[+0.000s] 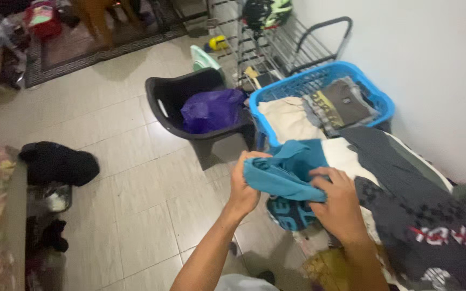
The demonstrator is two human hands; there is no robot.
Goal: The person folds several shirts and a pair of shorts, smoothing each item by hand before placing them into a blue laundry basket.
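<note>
Covering the right side, a clothes pile [405,205] — dark and cream garments — lies just behind a blue basket [319,81] of folded clothes. Left of the basket: a black chair [173,97] with a purple bag [211,110]. Above the pile's near edge, a teal cloth [287,167] — both hands closed on it, left hand [244,186], right hand [338,207].

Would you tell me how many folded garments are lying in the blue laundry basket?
2 show in the blue laundry basket: a cream garment on its left, a grey one on its right. More may lie hidden beneath them.
</note>
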